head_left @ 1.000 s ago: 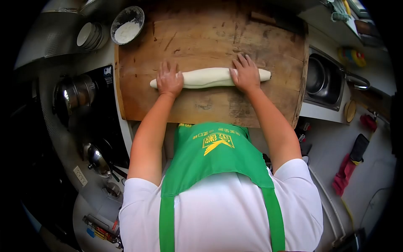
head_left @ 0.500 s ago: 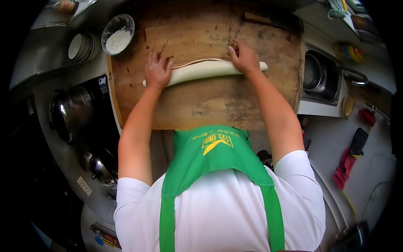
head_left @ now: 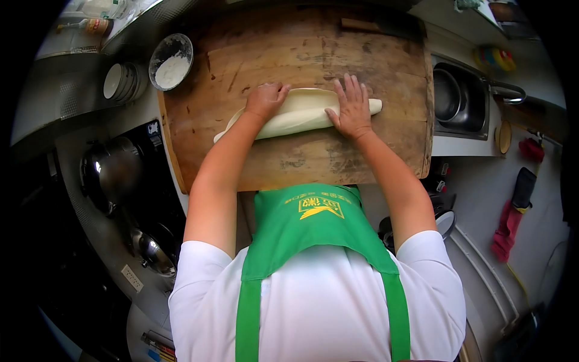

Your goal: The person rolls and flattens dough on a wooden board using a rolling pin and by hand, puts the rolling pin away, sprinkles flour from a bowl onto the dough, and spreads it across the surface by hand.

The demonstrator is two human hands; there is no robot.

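Observation:
A long pale roll of dough lies across the wooden board, with a loose flap of its sheet opened out along the far side. My left hand is at the far left edge of that flap, its fingers curled in and closed on the dough's edge. On the right part of the roll rests my right hand, palm down with fingers spread and pointing away from me. Whether anything is wrapped inside the roll is hidden.
The worn wooden board has a strip of wood at its back. A bowl of flour and stacked bowls stand at the left, above a pan on the stove. To the right is a sink.
My left hand has moved right and closed on the dough's edge. My right hand has turned flat with fingers spread. The flap of the sheet has opened wider, and the roll has shifted slightly nearer.

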